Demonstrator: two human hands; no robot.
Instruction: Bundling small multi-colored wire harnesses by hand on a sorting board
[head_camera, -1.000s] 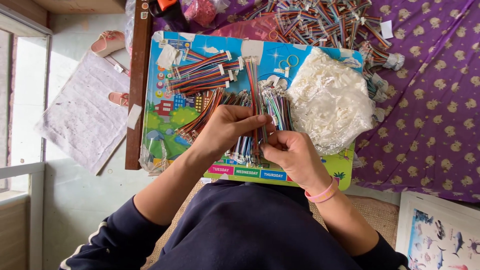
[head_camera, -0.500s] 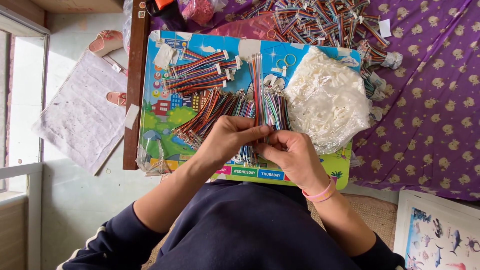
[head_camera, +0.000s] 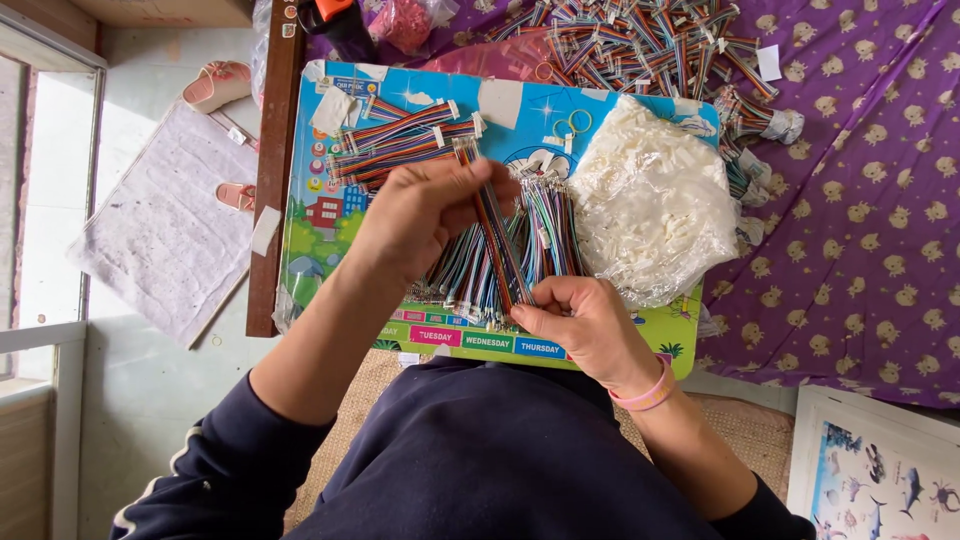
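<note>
My left hand (head_camera: 425, 215) and my right hand (head_camera: 585, 325) together hold one flat multicoloured ribbon cable (head_camera: 497, 240), stretched between them. The left hand pinches its far end near the connector, the right hand grips its near end. Beneath it a loose bundle of similar ribbon cables (head_camera: 540, 235) lies on a colourful children's board (head_camera: 320, 215). More finished cables (head_camera: 400, 140) lie in a row at the board's far left. A pink band circles my right wrist.
A clear bag of white plastic connectors (head_camera: 650, 205) rests on the board's right side. A heap of further cables (head_camera: 640, 40) lies on the purple patterned cloth (head_camera: 860, 250). A grey mat (head_camera: 160, 220) and pink slippers (head_camera: 215, 85) are on the floor at left.
The left hand has risen away from the right, drawing one cable out straight from the bundle. The view has also shifted slightly closer.
</note>
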